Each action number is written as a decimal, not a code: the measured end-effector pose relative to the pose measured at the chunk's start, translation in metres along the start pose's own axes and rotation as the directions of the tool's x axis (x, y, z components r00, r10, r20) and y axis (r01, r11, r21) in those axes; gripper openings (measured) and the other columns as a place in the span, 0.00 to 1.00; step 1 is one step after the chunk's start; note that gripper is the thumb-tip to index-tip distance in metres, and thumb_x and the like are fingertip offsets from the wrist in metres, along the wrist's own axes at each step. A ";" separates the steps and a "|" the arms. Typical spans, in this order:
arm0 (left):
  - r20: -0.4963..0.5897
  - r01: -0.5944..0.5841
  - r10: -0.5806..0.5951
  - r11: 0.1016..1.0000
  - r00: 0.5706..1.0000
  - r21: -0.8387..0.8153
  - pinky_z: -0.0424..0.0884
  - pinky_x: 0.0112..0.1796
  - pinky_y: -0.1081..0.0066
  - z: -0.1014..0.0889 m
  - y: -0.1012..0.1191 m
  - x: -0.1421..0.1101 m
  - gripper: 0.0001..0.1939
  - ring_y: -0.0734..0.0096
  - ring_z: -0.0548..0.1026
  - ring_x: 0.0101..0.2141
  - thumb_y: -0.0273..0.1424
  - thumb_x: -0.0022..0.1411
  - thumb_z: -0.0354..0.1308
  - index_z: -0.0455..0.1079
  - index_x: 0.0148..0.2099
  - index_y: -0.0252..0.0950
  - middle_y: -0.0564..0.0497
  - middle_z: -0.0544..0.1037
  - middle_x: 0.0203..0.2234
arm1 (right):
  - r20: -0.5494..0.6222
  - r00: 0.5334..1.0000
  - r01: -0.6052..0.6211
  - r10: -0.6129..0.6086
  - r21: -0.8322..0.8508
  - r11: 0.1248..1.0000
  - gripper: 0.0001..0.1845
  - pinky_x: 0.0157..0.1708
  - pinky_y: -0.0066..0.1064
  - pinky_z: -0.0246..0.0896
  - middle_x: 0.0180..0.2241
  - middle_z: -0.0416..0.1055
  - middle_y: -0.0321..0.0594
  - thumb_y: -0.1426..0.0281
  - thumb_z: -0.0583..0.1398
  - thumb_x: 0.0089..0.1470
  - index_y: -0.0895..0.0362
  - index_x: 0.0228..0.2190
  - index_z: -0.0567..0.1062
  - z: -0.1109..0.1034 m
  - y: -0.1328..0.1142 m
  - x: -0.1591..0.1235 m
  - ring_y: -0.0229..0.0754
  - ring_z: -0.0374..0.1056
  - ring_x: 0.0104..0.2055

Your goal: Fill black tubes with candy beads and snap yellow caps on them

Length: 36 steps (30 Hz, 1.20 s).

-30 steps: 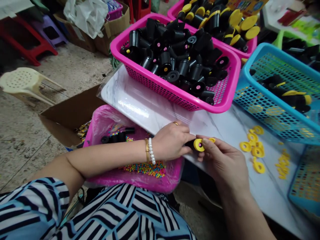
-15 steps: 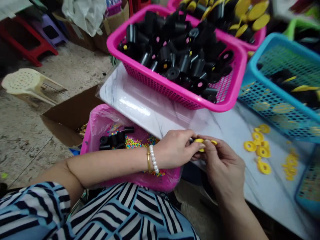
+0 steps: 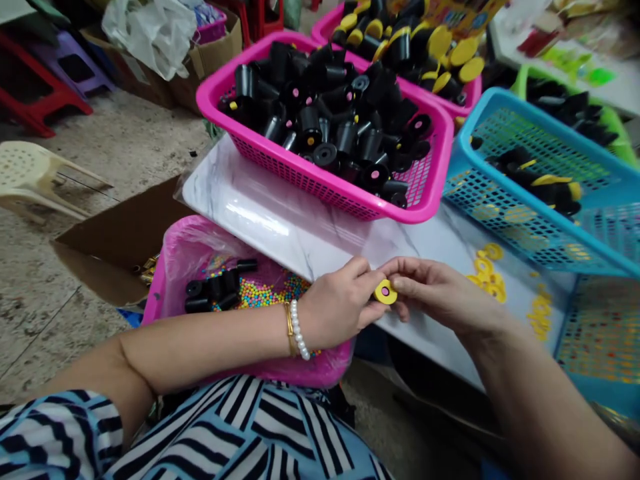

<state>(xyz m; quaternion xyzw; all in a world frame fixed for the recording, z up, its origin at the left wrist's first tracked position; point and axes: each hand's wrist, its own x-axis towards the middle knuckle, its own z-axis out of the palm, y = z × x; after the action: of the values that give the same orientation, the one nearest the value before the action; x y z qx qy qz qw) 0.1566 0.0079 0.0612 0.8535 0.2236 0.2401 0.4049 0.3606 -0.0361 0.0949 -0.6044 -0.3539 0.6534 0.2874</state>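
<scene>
My left hand [image 3: 345, 300], with a pearl bracelet and a gold bangle at its wrist, is closed round a small piece between thumb and fingers. Facing up at its fingertips is a yellow ring [image 3: 385, 299] with a pink centre; what lies under the ring is mostly hidden by the fingers. From the other side, my right hand [image 3: 433, 290] pinches the ring's edge with thumb and fingers. Loose yellow rings [image 3: 487, 270] lie on the marbled white tabletop [image 3: 280, 220], just beyond my right hand. Smaller yellow bits [image 3: 540, 313] are scattered farther right.
A pink basket [image 3: 420, 212] full of black cylinders stands on the table. Behind it is another pink basket [image 3: 320, 30]; a blue basket [image 3: 550, 217] stands right. Below my left arm, a pink tub [image 3: 160, 267] holds coloured beads and black cylinders. A cardboard box [image 3: 115, 233] sits left.
The view has shifted, and my right hand has turned flatter. The yellow ring now faces up, showing its pink centre; the second yellow piece by my right fingers no longer shows.
</scene>
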 end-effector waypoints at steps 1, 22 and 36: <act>-0.005 -0.005 0.005 1.000 1.000 -0.010 0.77 0.42 0.66 0.000 -0.001 0.000 0.16 0.68 0.73 0.38 0.31 0.66 0.58 0.68 0.54 0.32 0.48 0.70 0.39 | 0.043 0.999 -0.010 0.011 -0.025 1.000 0.24 0.21 0.25 0.65 0.21 0.74 0.37 0.55 0.70 0.48 0.59 0.41 0.79 -0.001 0.002 -0.001 0.35 0.69 0.18; -0.018 0.062 -0.060 0.992 0.998 0.107 0.76 0.35 0.69 0.009 0.001 -0.002 0.13 0.70 0.73 0.32 0.34 0.67 0.56 0.70 0.50 0.32 0.49 0.72 0.35 | -0.325 0.891 0.086 -0.316 -0.563 0.822 0.20 0.21 0.29 0.61 0.22 0.73 0.36 0.49 0.56 0.59 0.53 0.38 0.71 0.047 0.003 -0.021 0.39 0.68 0.22; 0.008 0.074 -0.075 0.987 0.997 0.140 0.75 0.34 0.69 0.012 0.001 0.003 0.15 0.68 0.75 0.33 0.34 0.66 0.56 0.69 0.51 0.31 0.47 0.72 0.38 | -0.112 0.992 0.028 -0.055 -0.230 0.973 0.32 0.26 0.30 0.70 0.22 0.73 0.33 0.47 0.62 0.55 0.57 0.51 0.66 0.037 0.002 -0.015 0.39 0.71 0.23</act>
<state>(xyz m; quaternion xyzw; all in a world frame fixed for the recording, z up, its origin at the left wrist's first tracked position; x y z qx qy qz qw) 0.1664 0.0020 0.0560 0.8724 0.2688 0.2027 0.3544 0.3254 -0.0530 0.1028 -0.6633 -0.4217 0.5653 0.2501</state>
